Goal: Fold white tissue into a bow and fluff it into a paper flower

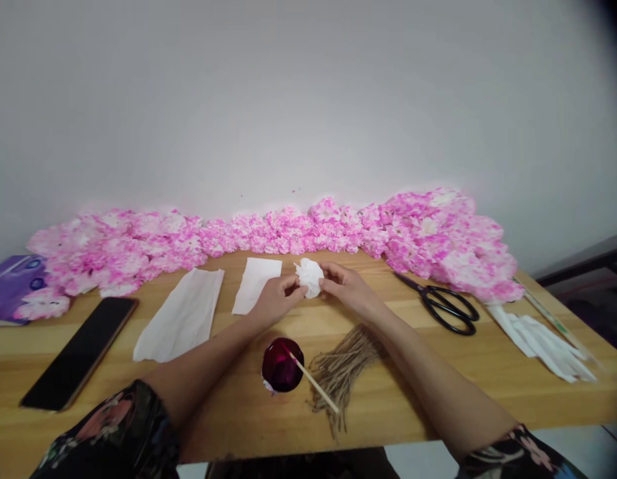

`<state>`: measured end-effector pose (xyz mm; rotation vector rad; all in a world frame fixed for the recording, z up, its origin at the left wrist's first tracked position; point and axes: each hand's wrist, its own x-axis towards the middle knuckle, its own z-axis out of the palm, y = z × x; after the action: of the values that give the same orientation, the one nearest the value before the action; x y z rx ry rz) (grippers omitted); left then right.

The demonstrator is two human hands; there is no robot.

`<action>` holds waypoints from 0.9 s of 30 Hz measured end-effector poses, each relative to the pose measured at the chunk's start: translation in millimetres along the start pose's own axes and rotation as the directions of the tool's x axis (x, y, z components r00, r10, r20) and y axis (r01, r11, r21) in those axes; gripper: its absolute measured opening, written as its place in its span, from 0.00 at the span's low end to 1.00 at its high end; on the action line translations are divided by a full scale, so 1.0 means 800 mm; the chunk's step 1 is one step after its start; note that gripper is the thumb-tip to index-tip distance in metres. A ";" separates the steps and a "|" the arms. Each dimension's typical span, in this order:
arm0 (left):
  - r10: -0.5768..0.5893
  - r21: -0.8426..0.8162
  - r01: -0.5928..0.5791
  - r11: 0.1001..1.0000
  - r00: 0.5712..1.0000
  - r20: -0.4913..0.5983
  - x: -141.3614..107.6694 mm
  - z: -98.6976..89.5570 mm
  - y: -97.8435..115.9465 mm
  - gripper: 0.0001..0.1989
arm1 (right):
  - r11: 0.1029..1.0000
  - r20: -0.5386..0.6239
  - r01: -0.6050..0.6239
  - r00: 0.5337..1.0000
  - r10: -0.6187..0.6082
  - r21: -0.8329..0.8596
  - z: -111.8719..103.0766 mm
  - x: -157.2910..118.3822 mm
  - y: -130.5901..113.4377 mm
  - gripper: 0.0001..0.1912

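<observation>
Between my two hands is a white tissue-paper flower (310,276) with ruffled edges, held just above the table. My left hand (280,296) pinches its left side with closed fingers. On the right side, the thumb and fingers of my right hand (349,286) grip the paper's edge. Behind my left hand lies a small white paper sheet (256,283). Nearer to me stands a cup of dark magenta liquid (278,366) with a wooden stick (316,384) resting across its rim. A bundle of thin brown twine (346,366) lies beside it, partly under my right forearm.
Pink-and-white paper flowers (288,229) are heaped along the wall. A larger white sheet (183,316), a black phone (82,352) and a purple packet (19,286) lie left. Black scissors (445,306) and white paper strips (542,342) are right on the wooden table (229,426).
</observation>
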<state>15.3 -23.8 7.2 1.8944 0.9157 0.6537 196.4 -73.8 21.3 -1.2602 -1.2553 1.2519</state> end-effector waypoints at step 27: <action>0.067 -0.182 -0.088 0.979 0.991 -0.118 0.000 -0.010 0.007 0.12 | 0.979 -0.045 -0.037 0.998 0.047 0.201 -0.004 -0.004 -0.002 0.16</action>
<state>11.6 -21.8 16.0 1.7465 0.8231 0.8695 199.9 -76.4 23.3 -1.1691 -1.0441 1.3339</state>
